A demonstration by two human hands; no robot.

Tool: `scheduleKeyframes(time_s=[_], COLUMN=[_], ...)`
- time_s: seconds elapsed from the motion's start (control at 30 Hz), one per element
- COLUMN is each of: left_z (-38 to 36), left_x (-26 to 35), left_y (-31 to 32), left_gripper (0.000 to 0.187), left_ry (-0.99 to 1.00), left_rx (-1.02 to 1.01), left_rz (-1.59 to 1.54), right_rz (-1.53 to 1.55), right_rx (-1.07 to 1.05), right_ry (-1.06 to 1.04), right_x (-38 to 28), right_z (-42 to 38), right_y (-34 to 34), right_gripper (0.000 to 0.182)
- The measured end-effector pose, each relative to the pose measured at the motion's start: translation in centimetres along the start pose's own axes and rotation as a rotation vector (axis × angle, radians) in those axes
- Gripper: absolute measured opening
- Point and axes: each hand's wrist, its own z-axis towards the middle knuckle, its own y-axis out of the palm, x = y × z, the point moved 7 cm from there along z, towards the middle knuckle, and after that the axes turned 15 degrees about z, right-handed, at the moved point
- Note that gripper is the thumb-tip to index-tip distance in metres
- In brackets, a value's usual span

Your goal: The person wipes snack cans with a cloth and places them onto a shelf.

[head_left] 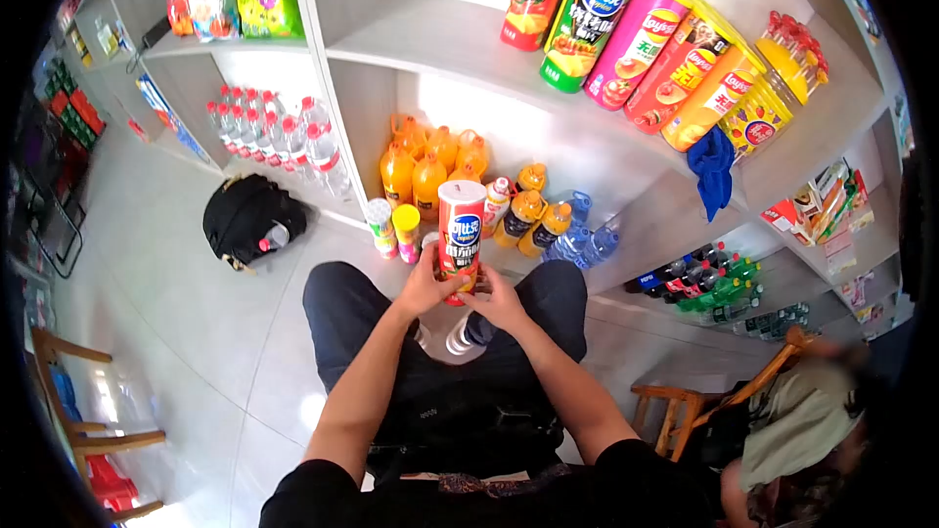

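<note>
Between my knees I hold a red chip canister (461,227) with a white lid, upright, in both hands. My left hand (426,284) wraps around its left side. My right hand (497,301) grips it low on the right. Just left of the canister, on the floor by the shelf, stand a small tub with a yellow lid (407,227) and one with a pale lid (380,225). Behind it, large orange juice bottles (428,184) fill the lower shelf bay.
On the upper shelf several chip canisters (589,20) stand beside a lollipop jar (758,117); a blue cloth (712,171) hangs at the edge. A black backpack (252,220) lies left on the floor. A person (797,420) sits at right by a wooden chair (675,416).
</note>
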Motion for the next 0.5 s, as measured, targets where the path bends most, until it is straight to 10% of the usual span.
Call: scheduleKeyframes(time_s=[0.5], left_z=[9.7], left_x=[24.8], left_y=[-8.2], left_gripper=[0.067], left_ry=[0.441], left_rx=[0.148], left_rz=[0.129], right_rz=[-0.416], right_rx=[0.321], right_ry=[-0.8], right_x=[-27.6], right_z=[8.9], right_y=[-1.2], right_gripper=[0.061])
